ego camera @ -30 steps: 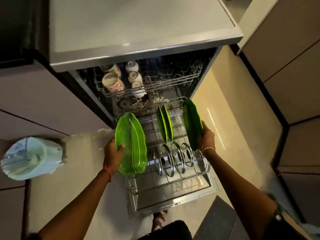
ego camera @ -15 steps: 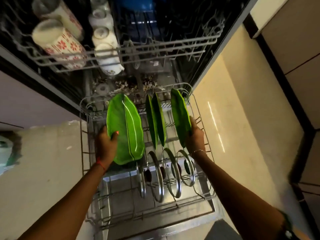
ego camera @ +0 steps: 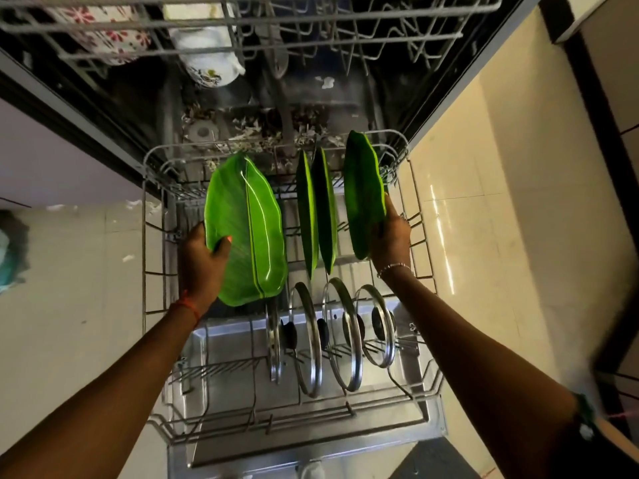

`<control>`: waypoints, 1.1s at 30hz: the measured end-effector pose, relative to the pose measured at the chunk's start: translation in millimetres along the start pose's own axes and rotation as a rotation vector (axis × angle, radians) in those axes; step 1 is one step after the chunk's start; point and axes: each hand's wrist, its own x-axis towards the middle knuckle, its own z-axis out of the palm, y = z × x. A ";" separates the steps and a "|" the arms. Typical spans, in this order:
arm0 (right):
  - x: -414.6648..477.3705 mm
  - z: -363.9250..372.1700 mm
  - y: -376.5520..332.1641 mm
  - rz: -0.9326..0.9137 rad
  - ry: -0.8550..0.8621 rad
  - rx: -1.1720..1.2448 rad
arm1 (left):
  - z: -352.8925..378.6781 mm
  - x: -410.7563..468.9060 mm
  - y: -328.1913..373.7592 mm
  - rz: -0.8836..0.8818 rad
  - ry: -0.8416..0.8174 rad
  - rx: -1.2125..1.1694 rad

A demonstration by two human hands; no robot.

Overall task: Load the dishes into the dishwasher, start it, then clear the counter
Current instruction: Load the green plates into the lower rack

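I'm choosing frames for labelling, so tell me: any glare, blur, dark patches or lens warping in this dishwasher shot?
Head view: dim, dishwasher tub nearly black; glare streaks on the floor tile and along the left plate held by the left hand; wide-angle bows the lower rack; right hand and right plate are sharp, bottom right corner motion-smeared.

Shiny green plates, wire rack, glass lids
The left plate (ego camera: 247,233) and right plate (ego camera: 363,195) look like smooth, glossy plastic, with bright highlights along the moulded rib. The lower rack (ego camera: 143,236) is matt grey coated wire. The lids (ego camera: 340,357) are clear glass with polished metal rims and matt black knobs. The floor (ego camera: 466,219) tiles are glossy cream; the mug (ego camera: 103,36) looks glazed and flower-printed.
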 end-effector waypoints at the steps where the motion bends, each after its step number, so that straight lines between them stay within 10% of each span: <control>1: 1.1 1.4 -1.3 -0.020 -0.011 0.001 | 1.4 1.3 -0.5 -0.002 0.005 -0.004; 24: 4.2 48.7 10.4 0.085 -0.245 0.024 | 2.5 7.0 -13.6 -0.098 0.039 -0.064; 29: -9.2 28.1 -28.3 -0.040 0.118 0.151 | -8.4 5.7 -13.4 -0.175 0.055 -0.211; 33: -26.9 32.8 -58.6 0.001 -0.093 0.354 | -15.5 -1.9 -11.2 -0.362 0.092 -0.501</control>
